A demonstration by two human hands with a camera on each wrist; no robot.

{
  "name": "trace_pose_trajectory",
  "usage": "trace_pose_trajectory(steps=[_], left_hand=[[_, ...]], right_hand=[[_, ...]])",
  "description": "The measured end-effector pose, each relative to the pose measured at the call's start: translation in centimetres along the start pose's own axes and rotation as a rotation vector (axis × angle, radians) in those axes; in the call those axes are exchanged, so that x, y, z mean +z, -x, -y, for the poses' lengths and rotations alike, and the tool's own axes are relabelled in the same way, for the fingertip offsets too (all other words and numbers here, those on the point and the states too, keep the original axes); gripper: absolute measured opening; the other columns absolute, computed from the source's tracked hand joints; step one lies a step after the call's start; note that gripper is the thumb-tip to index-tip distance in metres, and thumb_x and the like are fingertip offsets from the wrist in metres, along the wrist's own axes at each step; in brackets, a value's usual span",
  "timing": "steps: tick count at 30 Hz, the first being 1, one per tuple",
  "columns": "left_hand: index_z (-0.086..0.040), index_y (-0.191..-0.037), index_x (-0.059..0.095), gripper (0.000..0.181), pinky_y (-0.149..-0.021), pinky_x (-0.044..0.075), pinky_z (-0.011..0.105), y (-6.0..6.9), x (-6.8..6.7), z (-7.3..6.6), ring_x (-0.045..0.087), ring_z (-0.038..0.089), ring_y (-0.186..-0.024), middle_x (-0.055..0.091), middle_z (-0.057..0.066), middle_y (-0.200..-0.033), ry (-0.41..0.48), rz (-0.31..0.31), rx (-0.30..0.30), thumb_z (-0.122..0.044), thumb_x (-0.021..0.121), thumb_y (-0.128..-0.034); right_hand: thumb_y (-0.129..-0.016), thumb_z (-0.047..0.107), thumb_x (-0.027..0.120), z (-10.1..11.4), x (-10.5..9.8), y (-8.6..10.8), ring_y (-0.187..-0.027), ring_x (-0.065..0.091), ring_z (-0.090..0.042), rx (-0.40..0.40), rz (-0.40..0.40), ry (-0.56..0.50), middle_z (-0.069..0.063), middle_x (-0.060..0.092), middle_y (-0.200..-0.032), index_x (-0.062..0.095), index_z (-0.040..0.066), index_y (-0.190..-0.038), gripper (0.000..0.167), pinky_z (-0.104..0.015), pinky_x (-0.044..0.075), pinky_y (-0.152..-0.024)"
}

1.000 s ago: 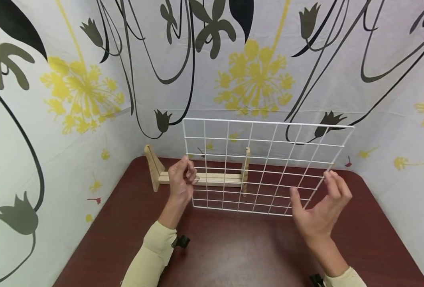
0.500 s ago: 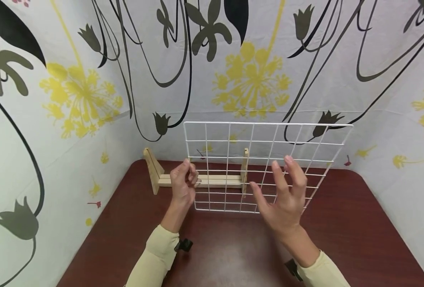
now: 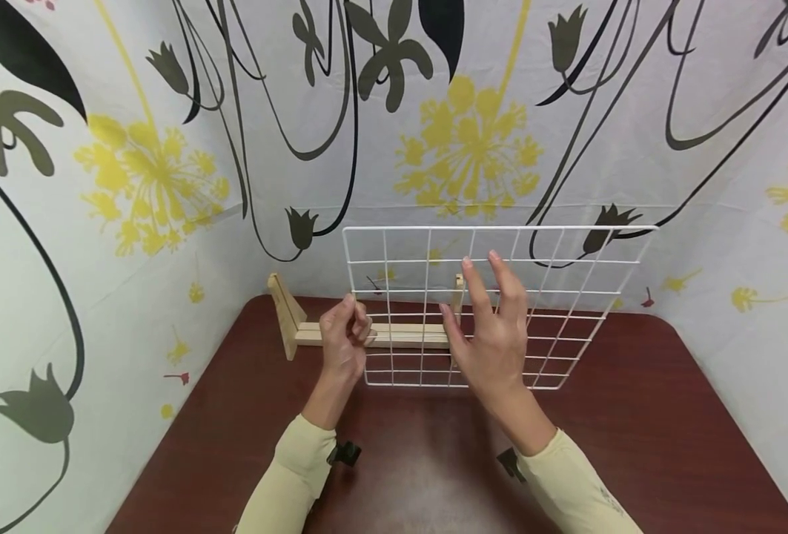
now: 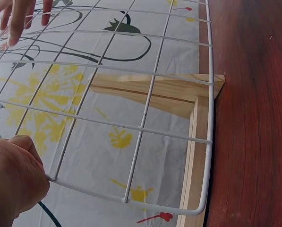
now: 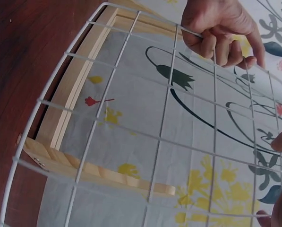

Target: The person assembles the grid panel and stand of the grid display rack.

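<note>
A white wire grid panel (image 3: 567, 228) stands upright above the table, tilted a little. My left hand (image 3: 343, 337) grips its left edge, the fingers curled round the wire; the left wrist view shows this fist (image 4: 20, 175) at the panel's rim. In front of the panel's middle is my right hand (image 3: 494, 345), its fingers spread and raised. Whether its fingertips touch the wires is hard to tell. Behind the panel sits a light wooden stand (image 3: 308, 334), with a long grooved base bar and an upright at each end. Wires and hands partly cover it.
The dark red-brown table (image 3: 420, 460) has rounded far corners. Around it hangs a white cloth (image 3: 394, 170) printed with yellow, grey and black flowers, close behind the stand. Each wrist wears a small black camera (image 3: 348, 453) near a pale sleeve (image 3: 287, 475).
My right hand has left the panel's right edge and moved left, to the front of its middle. My left hand keeps its grip, and the panel has hardly moved.
</note>
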State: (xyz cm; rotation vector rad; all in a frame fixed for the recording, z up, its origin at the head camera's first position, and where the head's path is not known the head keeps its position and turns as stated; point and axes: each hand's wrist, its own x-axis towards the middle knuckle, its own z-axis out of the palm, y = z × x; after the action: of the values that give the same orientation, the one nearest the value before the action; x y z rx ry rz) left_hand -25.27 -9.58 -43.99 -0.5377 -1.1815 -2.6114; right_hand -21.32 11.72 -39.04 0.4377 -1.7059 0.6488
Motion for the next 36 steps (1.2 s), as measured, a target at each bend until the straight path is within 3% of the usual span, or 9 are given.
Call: trace_pose_trajectory(steps=[8,17,27,31,36], left_hand=[[-0.014,-0.068,0.065,0.038,-0.045,0.009,0.031,-0.1,0.0,0.0,0.018,0.009,-0.047,0.036,-0.009,-0.054,0.007,-0.013,-0.009,-0.024,0.058,-0.1033],[-0.015,-0.068,0.065,0.036,-0.046,0.01,0.03,-0.1,-0.2,0.2,0.021,0.008,-0.047,0.036,-0.008,-0.053,0.008,-0.017,-0.013,-0.027,0.063,-0.1018],[-0.014,-0.073,0.065,0.035,-0.046,0.013,0.032,0.1,-0.8,0.4,0.023,0.009,-0.047,0.041,-0.007,-0.056,-0.042,0.022,0.001,-0.025,0.058,-0.1052],[-0.011,-0.079,0.07,0.04,-0.043,0.015,0.032,0.2,-1.3,0.5,0.028,0.007,-0.044,0.054,-0.006,-0.059,-0.079,0.017,0.016,-0.036,0.056,-0.1078],[-0.005,-0.095,0.077,0.049,-0.04,0.028,0.026,0.1,-2.0,0.4,0.051,0.007,-0.044,0.075,0.001,-0.078,-0.09,0.057,0.065,-0.043,0.05,-0.1105]], right_hand=[[-0.088,0.005,0.078,-0.4,1.6,-0.3,-0.116,0.054,-0.042,0.026,-0.077,-0.011,-0.018,0.053,-0.146,0.066,0.019,-0.141,0.056,-0.051,0.048,-0.097],[-0.091,0.003,0.075,-0.4,2.4,-0.7,-0.102,0.052,-0.041,0.064,-0.125,-0.047,-0.02,0.054,-0.136,0.073,0.019,-0.132,0.044,-0.043,0.046,-0.081],[-0.093,0.005,0.075,-0.7,2.5,-0.5,-0.087,0.052,-0.039,0.063,-0.104,-0.042,-0.019,0.059,-0.135,0.072,0.017,-0.131,0.041,-0.048,0.04,-0.08],[-0.092,0.004,0.075,-0.8,2.6,-0.3,-0.088,0.051,-0.04,0.065,-0.093,-0.048,-0.02,0.059,-0.133,0.072,0.018,-0.132,0.042,-0.045,0.041,-0.079],[-0.093,0.004,0.075,-0.8,2.4,-0.3,-0.091,0.05,-0.04,0.064,-0.068,-0.06,-0.021,0.057,-0.134,0.071,0.018,-0.133,0.043,-0.041,0.041,-0.079]])
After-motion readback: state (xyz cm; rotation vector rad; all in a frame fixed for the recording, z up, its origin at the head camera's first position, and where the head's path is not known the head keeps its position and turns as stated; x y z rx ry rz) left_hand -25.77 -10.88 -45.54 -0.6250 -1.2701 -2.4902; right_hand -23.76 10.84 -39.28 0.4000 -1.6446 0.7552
